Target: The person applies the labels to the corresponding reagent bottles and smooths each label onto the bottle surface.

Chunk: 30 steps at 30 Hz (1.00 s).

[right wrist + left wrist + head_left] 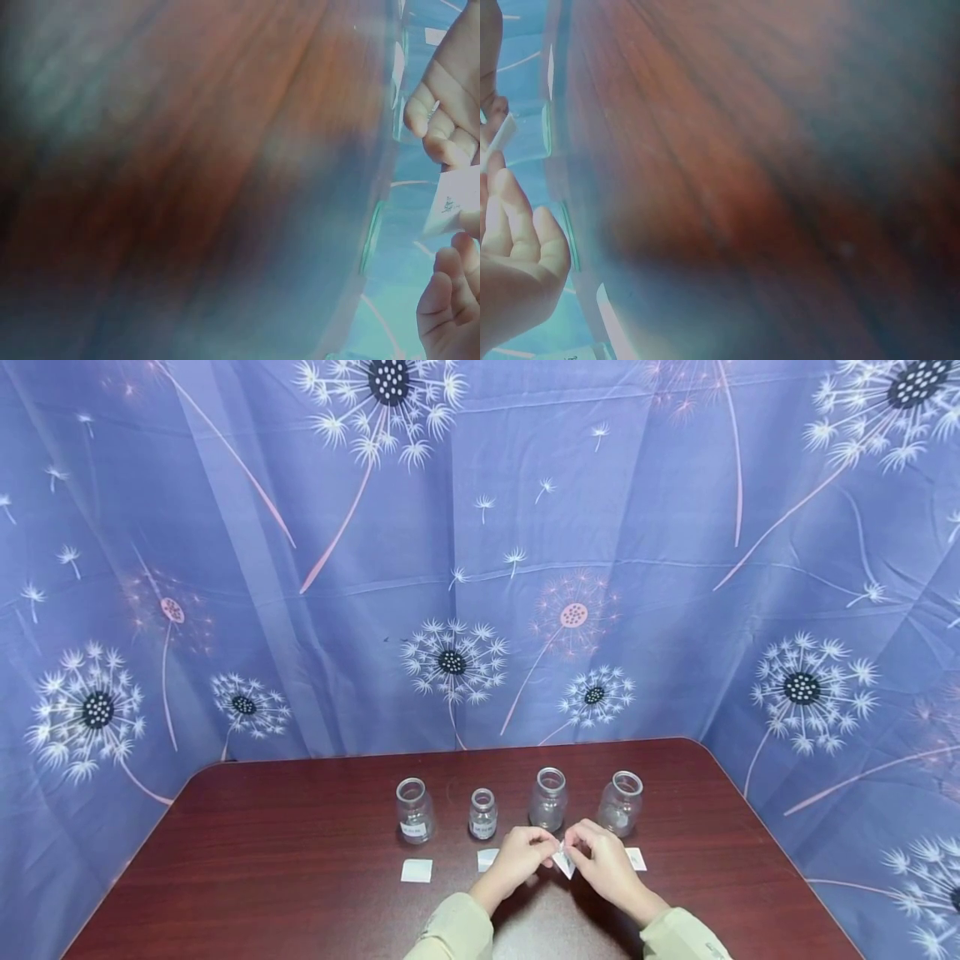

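Observation:
Between my two hands is a small white label (564, 863) with dark print, tilted with one corner pointing down. My left hand (522, 854) pinches its left edge, and my right hand (604, 863) pinches the upper right side. The right wrist view shows the printed face of the label (457, 196) between both hands. In the left wrist view the label (501, 142) appears edge-on, above the curled fingers of my left hand (525, 255). Just behind my hands stand a clear glass jar (548, 806) and, to its right, another glass jar (621, 802), partly hidden by my right hand.
Farther left stand a labelled glass jar (415, 810) and a smaller labelled jar (483, 814). White slips lie before the jars: one slip (416, 870) at left, another slip (487, 858) beside my left hand, and a third slip (636, 858) at right. A patterned blue curtain (360, 652) surrounds the table (262, 860).

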Each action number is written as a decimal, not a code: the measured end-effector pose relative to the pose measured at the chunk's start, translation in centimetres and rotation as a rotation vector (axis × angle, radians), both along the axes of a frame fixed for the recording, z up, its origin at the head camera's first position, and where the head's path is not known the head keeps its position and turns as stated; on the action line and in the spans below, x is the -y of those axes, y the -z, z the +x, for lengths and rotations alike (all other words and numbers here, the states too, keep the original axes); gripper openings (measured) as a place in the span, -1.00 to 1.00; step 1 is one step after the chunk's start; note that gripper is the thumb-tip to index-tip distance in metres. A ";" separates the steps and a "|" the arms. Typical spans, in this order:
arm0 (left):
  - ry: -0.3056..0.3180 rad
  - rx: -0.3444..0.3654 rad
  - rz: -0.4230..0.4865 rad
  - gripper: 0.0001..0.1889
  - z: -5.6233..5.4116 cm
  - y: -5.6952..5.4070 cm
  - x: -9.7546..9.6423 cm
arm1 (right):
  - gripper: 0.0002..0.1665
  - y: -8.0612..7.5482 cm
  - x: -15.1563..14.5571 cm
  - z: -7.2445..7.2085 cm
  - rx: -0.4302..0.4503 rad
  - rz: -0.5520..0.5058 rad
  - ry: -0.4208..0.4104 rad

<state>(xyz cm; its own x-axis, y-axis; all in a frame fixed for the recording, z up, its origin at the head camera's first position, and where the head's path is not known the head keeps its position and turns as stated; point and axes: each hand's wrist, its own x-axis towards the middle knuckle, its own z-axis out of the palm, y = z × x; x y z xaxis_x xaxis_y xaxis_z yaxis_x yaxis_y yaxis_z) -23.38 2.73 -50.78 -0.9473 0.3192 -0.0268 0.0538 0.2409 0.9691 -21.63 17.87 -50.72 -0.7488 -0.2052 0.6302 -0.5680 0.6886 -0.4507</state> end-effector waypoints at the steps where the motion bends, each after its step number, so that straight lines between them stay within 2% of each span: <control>1: 0.000 0.004 0.001 -0.82 0.0 0.0 0.0 | -0.63 0.0 0.0 0.0 -0.003 0.000 -0.009; 7: -0.005 0.014 0.013 -0.84 -0.1 0.0 -0.1 | -0.63 0.2 -0.1 0.0 0.001 -0.018 -0.043; 20: 0.002 0.052 0.078 -0.80 0.3 -0.3 0.1 | -0.63 0.2 -0.2 -0.2 -0.028 -0.042 -0.059; 25: 0.012 0.027 0.105 -0.80 0.3 -0.7 0.0 | -0.64 -0.1 -0.1 -0.2 -0.018 -0.045 -0.055; 30: -0.014 -0.017 0.121 -0.72 0.1 -0.7 -0.2 | -0.65 -0.3 -0.1 -0.2 -0.007 -0.039 -0.048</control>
<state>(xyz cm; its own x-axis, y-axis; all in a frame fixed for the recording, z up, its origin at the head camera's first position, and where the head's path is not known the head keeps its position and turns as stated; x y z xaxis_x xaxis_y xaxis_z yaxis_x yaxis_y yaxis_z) -23.26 2.95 -50.10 -0.9517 0.3057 0.0271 0.0678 0.1233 0.9901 -21.80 17.93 -50.47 -0.7342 -0.2162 0.6435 -0.6033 0.6424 -0.4725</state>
